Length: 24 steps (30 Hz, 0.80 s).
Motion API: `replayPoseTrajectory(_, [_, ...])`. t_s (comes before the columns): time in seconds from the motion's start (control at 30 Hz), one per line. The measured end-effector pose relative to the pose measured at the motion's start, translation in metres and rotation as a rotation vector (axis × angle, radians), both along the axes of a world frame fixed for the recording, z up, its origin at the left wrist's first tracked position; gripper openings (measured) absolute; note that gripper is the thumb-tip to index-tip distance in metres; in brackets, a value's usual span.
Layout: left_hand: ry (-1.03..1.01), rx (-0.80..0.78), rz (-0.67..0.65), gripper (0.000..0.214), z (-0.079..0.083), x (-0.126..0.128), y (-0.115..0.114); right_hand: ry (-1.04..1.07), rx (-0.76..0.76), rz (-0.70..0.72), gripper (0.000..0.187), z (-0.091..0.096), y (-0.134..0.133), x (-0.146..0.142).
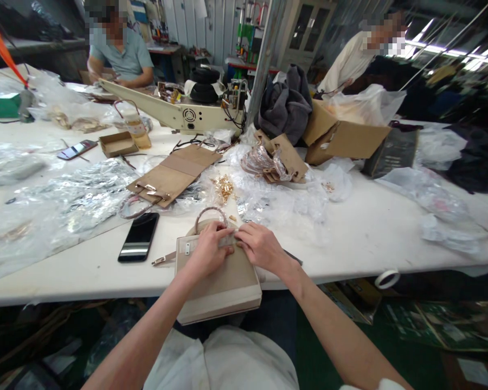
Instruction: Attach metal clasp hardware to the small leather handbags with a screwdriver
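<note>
A beige handbag [223,287] lies at the table's front edge, its lower end jutting out over my lap. Its round wrapped handle [210,211] stands up at the far end, and a strap with a buckle [162,259] sticks out to the left. My left hand [210,250] grips the bag's upper part, fingers bent and thumb pointing right. Close beside it, my right hand [262,246] pinches the same upper area with its fingertips. Whatever small part sits between the fingertips is hidden. Just beyond the hands is a heap of small gold metal fittings [224,187].
Left of the bag lies a black phone [139,238]. Behind it are a flat brown bag piece [174,173], plastic-wrapped parts [77,189] and a bottle [137,130]. A cardboard box [345,138] stands back right, near a metal post [264,65]. Two people work across the table.
</note>
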State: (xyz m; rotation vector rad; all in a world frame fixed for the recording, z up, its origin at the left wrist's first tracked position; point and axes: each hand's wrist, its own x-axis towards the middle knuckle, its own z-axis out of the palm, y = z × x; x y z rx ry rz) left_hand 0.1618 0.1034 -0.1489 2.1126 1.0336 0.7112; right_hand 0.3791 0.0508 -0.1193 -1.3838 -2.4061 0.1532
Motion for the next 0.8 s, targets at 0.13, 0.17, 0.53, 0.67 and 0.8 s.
replayPoseTrajectory(0.13, [-0.001,-0.007,0.007,0.054,0.0,-0.001,-0.002,0.015,-0.012,0.002,0.011,0.0,-0.001,-0.001])
replayPoseTrajectory(0.17, [-0.001,-0.007,0.01,0.054,0.0,-0.002,-0.002,0.027,-0.014,0.002,0.012,0.0,-0.001,-0.001])
replayPoseTrajectory(0.53, [0.024,-0.036,0.024,0.054,0.006,-0.002,-0.004,0.852,-0.316,-0.271,0.03,-0.009,0.004,-0.004])
replayPoseTrajectory(0.67, [0.011,-0.024,0.025,0.053,0.005,-0.003,-0.005,0.786,-0.307,-0.296,0.016,-0.01,0.0,-0.014])
replayPoseTrajectory(0.8, [0.013,-0.008,0.025,0.051,0.004,-0.005,-0.006,0.677,-0.245,-0.28,0.015,-0.006,0.001,-0.018])
